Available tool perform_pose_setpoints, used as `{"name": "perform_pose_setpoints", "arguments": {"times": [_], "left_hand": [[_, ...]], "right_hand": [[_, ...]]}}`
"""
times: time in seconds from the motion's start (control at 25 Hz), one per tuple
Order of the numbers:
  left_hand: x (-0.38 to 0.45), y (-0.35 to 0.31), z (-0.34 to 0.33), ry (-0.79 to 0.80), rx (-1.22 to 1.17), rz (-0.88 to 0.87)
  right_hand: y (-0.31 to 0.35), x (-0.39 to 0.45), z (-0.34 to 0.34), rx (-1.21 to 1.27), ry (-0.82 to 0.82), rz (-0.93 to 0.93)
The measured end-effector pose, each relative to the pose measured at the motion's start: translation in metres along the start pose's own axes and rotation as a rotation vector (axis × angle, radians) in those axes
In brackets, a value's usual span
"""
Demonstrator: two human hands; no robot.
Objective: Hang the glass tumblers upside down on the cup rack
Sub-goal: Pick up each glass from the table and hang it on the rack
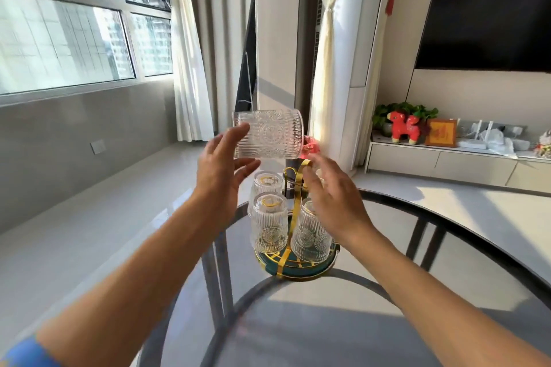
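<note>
My left hand (222, 165) holds a ribbed glass tumbler (269, 133) on its side, raised above the cup rack, fingers on its left end. The cup rack (295, 262) has gold wire arms, a gold loop handle and a round green base, and it stands on the glass table. Three tumblers hang upside down on it: one at the back left (267, 183), one at the front left (269, 225) and one at the front right (310, 240). My right hand (334, 197) hovers with fingers spread over the rack's right side, covering part of it and holding nothing.
The round glass table (387, 322) has a dark rim and dark legs showing through. A low white cabinet (441, 161) with a red toy figure (404, 126) and a framed picture stands at the right wall. Curtains and a window lie behind.
</note>
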State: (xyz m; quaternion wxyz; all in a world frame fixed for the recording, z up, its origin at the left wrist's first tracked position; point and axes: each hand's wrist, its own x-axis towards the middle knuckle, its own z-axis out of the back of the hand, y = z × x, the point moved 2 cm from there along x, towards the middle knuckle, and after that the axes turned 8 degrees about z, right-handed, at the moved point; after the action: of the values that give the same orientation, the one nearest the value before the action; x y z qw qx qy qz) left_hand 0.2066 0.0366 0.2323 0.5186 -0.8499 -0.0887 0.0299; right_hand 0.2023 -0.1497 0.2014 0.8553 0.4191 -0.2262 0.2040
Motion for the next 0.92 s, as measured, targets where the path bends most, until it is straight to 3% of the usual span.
{"name": "perform_pose_setpoints", "arguments": {"times": [0.08,0.16,0.32,0.56,0.92], "left_hand": [[0.024,-0.009,0.002,-0.058,0.168,-0.105],[0.044,-0.013,0.0,-0.087,0.344,-0.159],[0.082,-0.007,-0.018,-0.126,0.667,-0.222],[0.121,0.023,-0.059,-0.043,1.177,-0.27],[0.148,0.065,-0.066,0.044,1.492,-0.201]], "right_hand": [[-0.014,0.018,-0.015,-0.398,0.183,0.076],[-0.025,0.029,-0.025,-0.502,0.245,0.063],[-0.036,0.032,-0.027,-0.545,0.181,0.161],[-0.04,0.024,-0.024,-0.454,0.165,0.144],[-0.045,0.021,-0.025,-0.438,0.151,0.156]]}}
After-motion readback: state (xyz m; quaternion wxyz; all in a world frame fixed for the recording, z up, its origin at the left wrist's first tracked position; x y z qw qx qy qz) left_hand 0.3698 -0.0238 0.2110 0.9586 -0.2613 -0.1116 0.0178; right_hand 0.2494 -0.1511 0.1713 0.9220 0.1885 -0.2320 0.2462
